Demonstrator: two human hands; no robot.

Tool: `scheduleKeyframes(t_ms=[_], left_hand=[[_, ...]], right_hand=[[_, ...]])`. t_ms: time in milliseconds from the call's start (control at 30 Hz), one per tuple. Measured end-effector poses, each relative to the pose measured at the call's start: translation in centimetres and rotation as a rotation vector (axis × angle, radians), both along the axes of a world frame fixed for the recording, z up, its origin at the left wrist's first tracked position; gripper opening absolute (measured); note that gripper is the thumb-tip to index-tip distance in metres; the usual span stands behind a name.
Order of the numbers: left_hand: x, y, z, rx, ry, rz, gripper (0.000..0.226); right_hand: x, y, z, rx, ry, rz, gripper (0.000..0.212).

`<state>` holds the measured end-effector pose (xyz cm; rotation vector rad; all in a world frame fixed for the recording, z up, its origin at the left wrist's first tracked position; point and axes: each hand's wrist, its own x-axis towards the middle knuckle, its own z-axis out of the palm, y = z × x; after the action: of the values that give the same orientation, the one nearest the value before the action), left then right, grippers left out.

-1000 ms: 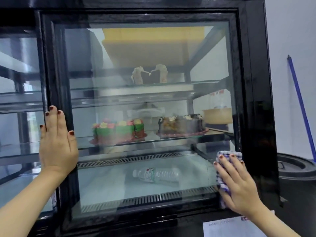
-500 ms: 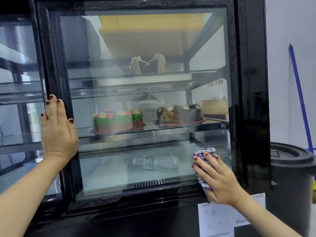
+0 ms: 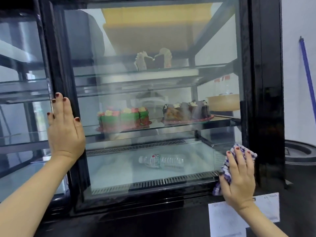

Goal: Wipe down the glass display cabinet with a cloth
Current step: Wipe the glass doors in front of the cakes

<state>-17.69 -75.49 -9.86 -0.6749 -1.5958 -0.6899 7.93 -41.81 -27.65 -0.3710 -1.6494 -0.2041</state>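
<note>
Head view. Cloth (image 3: 226, 170), purple-white check, lower right of frame, lies flat on the bottom right corner of the display cabinet (image 3: 263, 82) glass. Its long axis is near vertical, leaning upper right to lower left. Right hand (image 3: 239, 178) presses it, fingers straight, slightly spread, pointing up. Left hand (image 3: 65, 132), centre left, lies flat on the black frame, fingers together, thumb out.

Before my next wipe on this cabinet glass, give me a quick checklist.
1. cloth flat under right hand, at the lower right corner of the glass: ok.
2. left hand bracing the door frame: ok.
3. glass free of haze: not ok, foggy across the middle.
4. cloth clean enough: cannot tell.
5. door frame shut flush: cannot tell.
</note>
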Motion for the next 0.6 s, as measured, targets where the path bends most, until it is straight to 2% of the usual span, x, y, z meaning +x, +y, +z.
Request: scheduleKeyframes(t_ms=[100,233,333,433,500,600], left_hand=[[-0.1,0.0,-0.1,-0.004,0.005,0.001,0.057],[0.2,-0.1,-0.1,-0.006,-0.015,0.007,0.057],[0.4,-0.1,-0.1,0.003,-0.033,-0.001,0.057],[0.7,-0.1,-0.1,0.010,-0.031,-0.013,0.057],[0.7,0.0,-0.1,0.016,-0.027,-0.024,0.056],[0.7,0.0,-0.1,0.026,-0.011,-0.025,0.056]], right_hand=[[-0.4,0.3,8.7,-0.034,0.115,0.014,0.058],[-0.3,1.5,22.5,-0.003,0.163,0.002,0.057],[-0.2,2.0,27.6,-0.009,0.159,0.008,0.057],[0.6,2.7,24.2,0.048,0.117,0.015,0.055],[1.4,3.4,17.6,0.054,0.105,0.012,0.056],[2.0,2.4,6.0,-0.127,0.161,0.007,0.058]])
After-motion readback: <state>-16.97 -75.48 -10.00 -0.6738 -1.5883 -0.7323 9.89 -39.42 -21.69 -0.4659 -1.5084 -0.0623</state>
